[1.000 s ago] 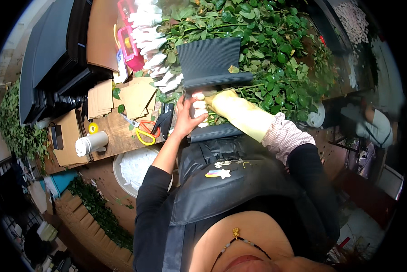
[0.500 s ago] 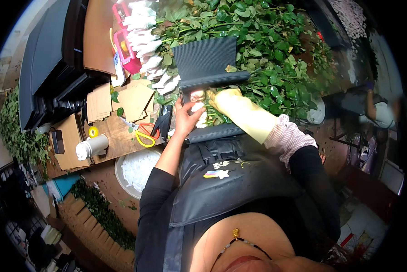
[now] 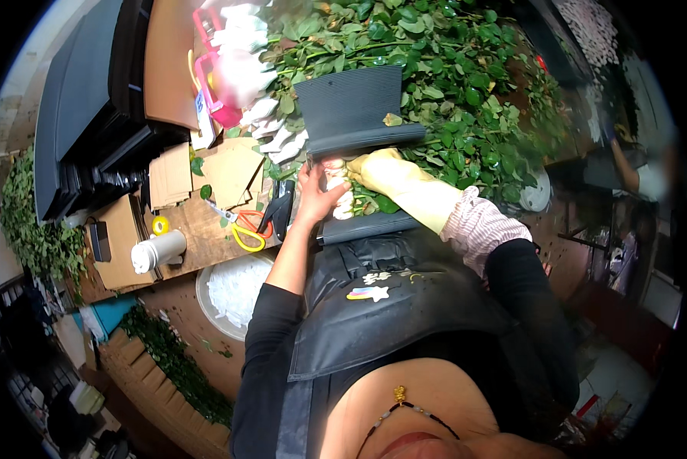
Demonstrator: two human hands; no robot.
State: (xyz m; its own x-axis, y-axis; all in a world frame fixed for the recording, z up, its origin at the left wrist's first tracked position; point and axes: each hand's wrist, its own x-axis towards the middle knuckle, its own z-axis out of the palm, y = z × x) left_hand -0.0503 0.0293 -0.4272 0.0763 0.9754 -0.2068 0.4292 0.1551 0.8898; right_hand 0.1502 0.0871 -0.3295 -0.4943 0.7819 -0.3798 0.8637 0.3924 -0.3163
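Observation:
Several pale cream-and-pink rose heads (image 3: 344, 203) lie in a row on a dark grey corrugated sheet, which has a rolled near edge (image 3: 370, 226) and a raised far flap (image 3: 351, 103). My bare left hand (image 3: 319, 194) closes round the roses from the left, thumb across a bloom and fingers curled along the far side. My right hand (image 3: 385, 177), in a long yellow rubber glove, reaches in from the right. Its closed fingertips meet the blooms at the far end of the row; what they pinch is hidden. Green leaves show between the glove and the near roll.
Leafy rose stems (image 3: 466, 99) cover the far right of the table. White mesh sleeves (image 3: 248, 69), a pink holder (image 3: 219, 92), cardboard pieces (image 3: 228, 172), orange-and-yellow scissors (image 3: 248, 236), a black stapler-like tool (image 3: 280, 206) and a white bottle (image 3: 158, 251) lie left. Below stands a tub (image 3: 232, 294).
My left hand has shifted slightly over the roses, its thumb now covering more of the blooms. The gloved right hand stays almost in place. The whole view has shifted a little.

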